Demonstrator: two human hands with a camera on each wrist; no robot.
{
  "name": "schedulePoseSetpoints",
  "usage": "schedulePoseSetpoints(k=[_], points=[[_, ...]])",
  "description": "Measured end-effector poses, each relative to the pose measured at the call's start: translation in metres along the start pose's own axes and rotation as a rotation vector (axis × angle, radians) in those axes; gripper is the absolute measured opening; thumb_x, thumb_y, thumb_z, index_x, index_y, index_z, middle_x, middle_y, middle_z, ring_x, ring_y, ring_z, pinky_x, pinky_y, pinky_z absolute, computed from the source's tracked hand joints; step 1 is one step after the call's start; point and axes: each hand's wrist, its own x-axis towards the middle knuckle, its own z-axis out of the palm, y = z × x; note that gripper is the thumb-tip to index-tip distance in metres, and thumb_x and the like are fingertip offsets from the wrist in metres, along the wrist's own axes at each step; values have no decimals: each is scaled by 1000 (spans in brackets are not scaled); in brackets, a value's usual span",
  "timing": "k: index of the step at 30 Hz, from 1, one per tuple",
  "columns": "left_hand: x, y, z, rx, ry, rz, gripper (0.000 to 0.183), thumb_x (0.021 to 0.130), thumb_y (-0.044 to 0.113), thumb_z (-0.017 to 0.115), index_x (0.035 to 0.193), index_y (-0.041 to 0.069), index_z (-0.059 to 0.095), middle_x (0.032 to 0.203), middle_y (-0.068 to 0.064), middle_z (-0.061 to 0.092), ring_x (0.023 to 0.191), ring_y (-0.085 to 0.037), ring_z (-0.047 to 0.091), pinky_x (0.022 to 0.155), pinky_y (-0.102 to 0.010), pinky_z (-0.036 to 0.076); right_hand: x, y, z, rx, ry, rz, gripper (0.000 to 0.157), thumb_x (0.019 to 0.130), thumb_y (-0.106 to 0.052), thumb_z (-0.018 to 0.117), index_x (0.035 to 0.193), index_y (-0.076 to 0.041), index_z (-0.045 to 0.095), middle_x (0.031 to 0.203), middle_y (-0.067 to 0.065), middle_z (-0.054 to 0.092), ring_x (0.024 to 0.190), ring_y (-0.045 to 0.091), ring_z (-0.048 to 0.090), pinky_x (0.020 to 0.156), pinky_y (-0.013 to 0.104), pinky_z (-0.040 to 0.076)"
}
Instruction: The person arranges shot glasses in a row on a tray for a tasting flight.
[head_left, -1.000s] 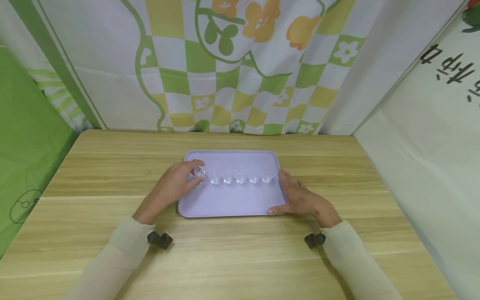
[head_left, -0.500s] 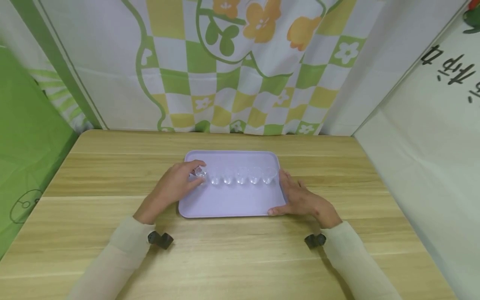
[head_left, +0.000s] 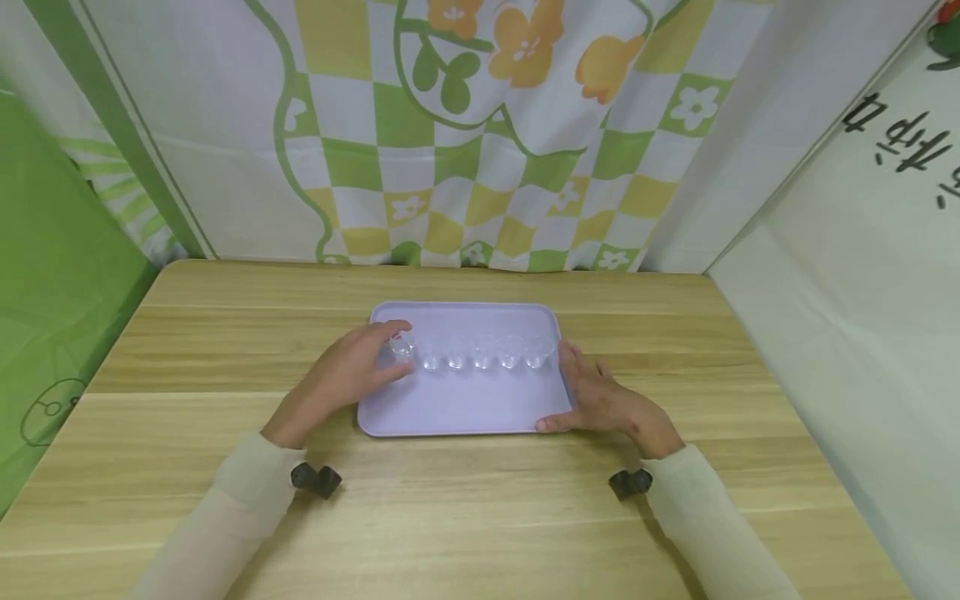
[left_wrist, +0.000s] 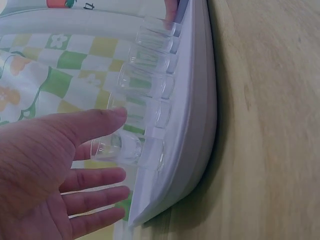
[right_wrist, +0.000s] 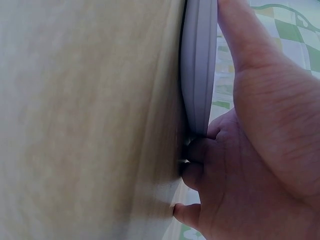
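Observation:
A purple tray point(head_left: 465, 408) bears a row of small clear glasses point(head_left: 483, 354), standing side by side from its middle toward the right rim. At the row's left end is another clear glass point(left_wrist: 112, 147). My left hand point(head_left: 348, 362) is about this glass, thumb on one side and fingers on the other. In the left wrist view its fingers point(left_wrist: 100, 195) are spread and nearly straight, with the thumb beside the glass. My right hand point(head_left: 603, 400) holds the tray's front right corner, the thumb on the front rim and the fingers along the right side.
The tray lies on a wood-grain table point(head_left: 480, 517). Behind the table hangs a checked curtain point(head_left: 480, 167) in green, yellow and white. A white cloth with black writing point(head_left: 847, 333) borders the right side, and a green cloth point(head_left: 60, 275) the left.
The left-end glass has shifted slightly toward the front and right, and the left thumb has moved a little with it. The right hand and the tray stay in place.

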Motion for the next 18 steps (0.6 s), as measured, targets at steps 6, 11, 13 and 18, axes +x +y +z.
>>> schedulePoseSetpoints(k=[6, 11, 13, 18], points=[[-4, -4, -5, 1, 39, 65, 67, 95, 32, 77, 150, 5, 48, 151, -16, 49, 140, -36, 45, 116, -53, 36, -1, -1, 0, 1, -3, 2, 137, 83, -64, 77, 157, 10, -11, 166, 30, -7, 153, 45, -6, 118, 70, 0], [-6, -4, -14, -1, 111, 151, 64, 99, 32, 72, 151, 7, 46, 153, -16, 45, 142, -36, 42, 116, -54, 35, -4, -1, 1, 9, 8, 4, 137, 83, -65, 77, 158, 9, -10, 166, 29, -6, 154, 44, -4, 119, 69, 1], [-6, -4, -17, 1, 123, 196, 63, 99, 31, 72, 150, 6, 46, 152, -17, 46, 141, -36, 42, 116, -54, 35, -5, 0, 1, 12, 19, 2, 137, 82, -66, 77, 158, 9, -9, 167, 29, -5, 154, 44, -3, 119, 69, 2], [-6, -4, -24, 12, 127, 299, 66, 96, 28, 75, 150, 2, 47, 150, -20, 47, 141, -37, 43, 116, -54, 35, -8, 3, 0, 41, 62, -19, 134, 82, -64, 78, 160, 7, -5, 168, 27, 0, 154, 42, 3, 119, 68, 6]])
